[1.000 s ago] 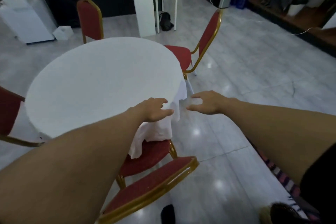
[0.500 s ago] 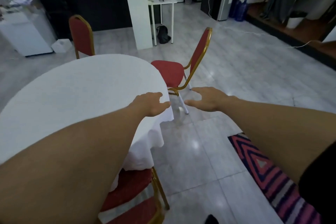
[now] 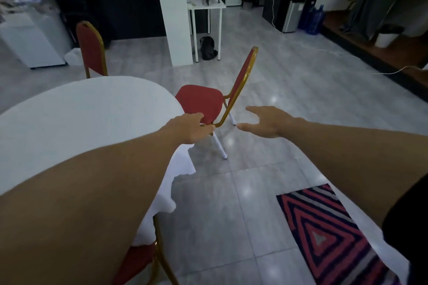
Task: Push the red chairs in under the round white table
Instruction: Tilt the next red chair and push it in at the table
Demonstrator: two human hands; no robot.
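head view: red chair (image 3: 201,102) backrest rightward

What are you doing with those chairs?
A person is tidying red chairs in around the round white table. Both bare hands reach toward the chair ahead, whose seat sticks out from the table, so it is not pushed in yet. The left hand is at the seat's near edge by the gold frame; whether it grips is hard to tell. The right hand is open in the air beside the chair. Another chair sits partly under the cloth near the person.
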